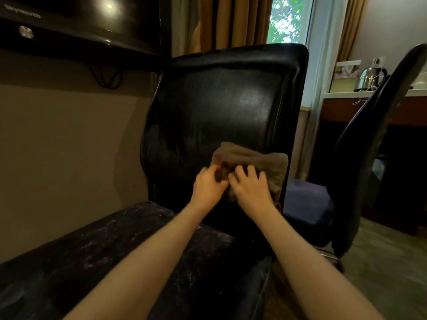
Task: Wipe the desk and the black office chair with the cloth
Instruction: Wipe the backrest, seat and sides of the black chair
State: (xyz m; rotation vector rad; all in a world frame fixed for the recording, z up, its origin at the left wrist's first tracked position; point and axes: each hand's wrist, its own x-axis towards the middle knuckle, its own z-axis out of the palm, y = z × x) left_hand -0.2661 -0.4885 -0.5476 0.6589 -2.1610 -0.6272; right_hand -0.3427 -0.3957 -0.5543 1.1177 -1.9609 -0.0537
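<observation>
Window [288,19] behind, chair [219,100] up front, and low on the chair's back lies the cloth [254,161], stretched crosswise, left hand [209,184] pinching its edge, right hand [250,187] clutching it, most leather still above.

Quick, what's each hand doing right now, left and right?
Left hand: fingers curled, gripping the cloth against the black office chair.
Right hand: fingers curled into the same cloth, gripping it too.

Bunched brown cloth [254,158] sits pressed against the lower right of the backrest on the black office chair [219,100], glossy and upright, its near seat flecked with pale specks.
</observation>
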